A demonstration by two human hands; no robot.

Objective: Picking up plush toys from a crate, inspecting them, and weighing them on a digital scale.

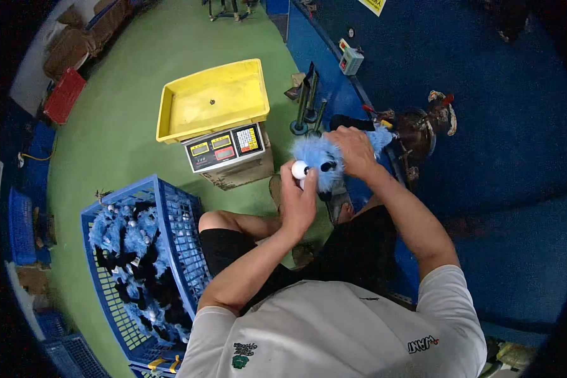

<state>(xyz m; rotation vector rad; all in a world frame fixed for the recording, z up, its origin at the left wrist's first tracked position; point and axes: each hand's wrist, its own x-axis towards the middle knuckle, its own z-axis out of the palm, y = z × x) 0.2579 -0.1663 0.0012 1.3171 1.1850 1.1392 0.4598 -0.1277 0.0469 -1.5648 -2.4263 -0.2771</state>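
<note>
A fluffy blue plush toy with bulging white eyes and a black nose or mouth patch is held up between my two hands, in front of the blue machine. My left hand is closed on the toy's face, with its fingers against a white eye. From the upper right, my right hand grips the toy's body. A black part of the toy and more blue fur show beyond that hand, close to the machine's metal fitting. The ends of the right fingers are partly buried in the fur.
At my left stands a blue plastic crate full of similar blue and black plush pieces. Ahead, a yellow tray rests on a weighing scale. A small control box is mounted on the machine. A red crate lies far left.
</note>
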